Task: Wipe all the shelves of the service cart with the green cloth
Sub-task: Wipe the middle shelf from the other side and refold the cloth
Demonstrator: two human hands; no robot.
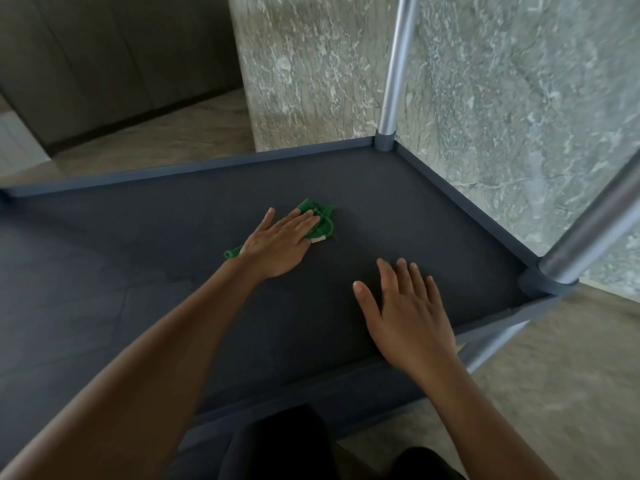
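Left hand (277, 245) flat, fingers spread, pinning green cloth (320, 221) mid-shelf (433, 209) for wiping pressure. Right hand (407, 317) open, empty, resting on the shelf near its front edge, likely bracing.

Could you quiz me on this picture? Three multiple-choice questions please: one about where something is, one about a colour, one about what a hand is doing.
1. Where does the cloth lie?
A. on the floor
B. on the dark shelf
C. hung on a metal post

2. What colour is the cloth?
A. green
B. yellow
C. white

3. What is the right hand doing?
A. gripping a post
B. squeezing the cloth
C. spread open over the shelf, holding nothing

Answers:
1 B, the cloth lies flat on the shelf under the left hand.
2 A, its folds showing past the fingers are bright green.
3 C, its fingers are splayed and nothing is in them; whether it touches the shelf is unclear.
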